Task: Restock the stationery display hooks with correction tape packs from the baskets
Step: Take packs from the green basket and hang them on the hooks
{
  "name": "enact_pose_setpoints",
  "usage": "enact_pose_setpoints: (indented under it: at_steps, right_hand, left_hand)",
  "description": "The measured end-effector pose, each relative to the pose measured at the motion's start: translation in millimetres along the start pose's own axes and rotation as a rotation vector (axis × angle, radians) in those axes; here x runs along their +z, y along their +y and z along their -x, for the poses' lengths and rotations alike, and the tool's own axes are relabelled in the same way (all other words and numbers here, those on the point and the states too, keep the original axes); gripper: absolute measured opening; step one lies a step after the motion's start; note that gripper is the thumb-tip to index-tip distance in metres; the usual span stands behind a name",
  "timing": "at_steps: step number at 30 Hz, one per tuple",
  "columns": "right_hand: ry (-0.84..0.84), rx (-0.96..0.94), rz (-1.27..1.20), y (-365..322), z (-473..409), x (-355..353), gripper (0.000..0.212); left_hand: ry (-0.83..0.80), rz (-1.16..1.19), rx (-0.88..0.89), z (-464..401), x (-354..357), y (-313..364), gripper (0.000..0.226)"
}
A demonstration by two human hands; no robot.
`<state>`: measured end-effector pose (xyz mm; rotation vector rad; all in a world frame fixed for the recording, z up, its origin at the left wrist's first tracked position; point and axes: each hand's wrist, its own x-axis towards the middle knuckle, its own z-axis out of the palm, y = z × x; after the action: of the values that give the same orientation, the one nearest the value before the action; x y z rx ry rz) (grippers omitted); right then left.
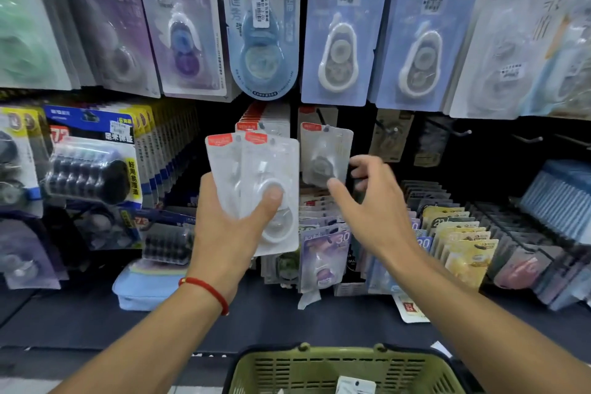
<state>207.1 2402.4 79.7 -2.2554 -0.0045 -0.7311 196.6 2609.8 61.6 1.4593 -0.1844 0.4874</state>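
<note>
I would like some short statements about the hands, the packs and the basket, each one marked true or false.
1. The left hand holds white correction tape packs. True.
2. The right hand grips the green basket. False: it is up at a pack on a hook, and the basket sits low between the arms.
3. A red cord bracelet is on the left wrist. True.
4. Every hook in the lower row is full. False: some bare hooks show on the right.

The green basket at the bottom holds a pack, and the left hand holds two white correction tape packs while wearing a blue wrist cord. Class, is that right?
Not quite: the head view shows the wrist cord is red, not blue. The left hand holds the two white packs, and the green basket holds a pack.
</note>
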Motion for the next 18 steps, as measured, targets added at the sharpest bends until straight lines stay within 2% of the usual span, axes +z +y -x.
enact_pose_setpoints:
  at_steps: [1, 3, 5, 7, 11, 13, 18]
  right_hand:
    - [-0.093, 0.006, -0.129, -2, 0, 1, 0.034]
    - [-0.378, 0.078, -0.397, -8, 2, 8, 0.025]
    - [-0.502, 0.08, -0.528, -9, 7, 14, 0.022]
    - [-0.428, 0.055, -0.575, -7, 9, 16, 0.02]
    - [-0.178, 0.124, -0.679, -3, 4, 13, 0.026]
    - [-0.09, 0.15, -0.655, -2, -1, 11, 0.023]
    - [-0.026, 0.203, -0.638, 1, -2, 8, 0.015]
  left_hand:
    - [-0.016, 0.028, -0.02, 1, 3, 1, 0.061]
    - [-0.045, 0.074, -0.043, 3, 9, 1, 0.065]
    - [-0.064, 0.124, -0.068, 5, 15, 2, 0.072]
    - [-0.068, 0.161, -0.105, 7, 20, 2, 0.073]
    - [-0.041, 0.149, -0.13, 2, 19, -3, 0.039]
    - [-0.024, 0.08, -0.106, 0, 18, -4, 0.039]
    - [0.048, 0.005, -0.052, -1, 17, 0, 0.039]
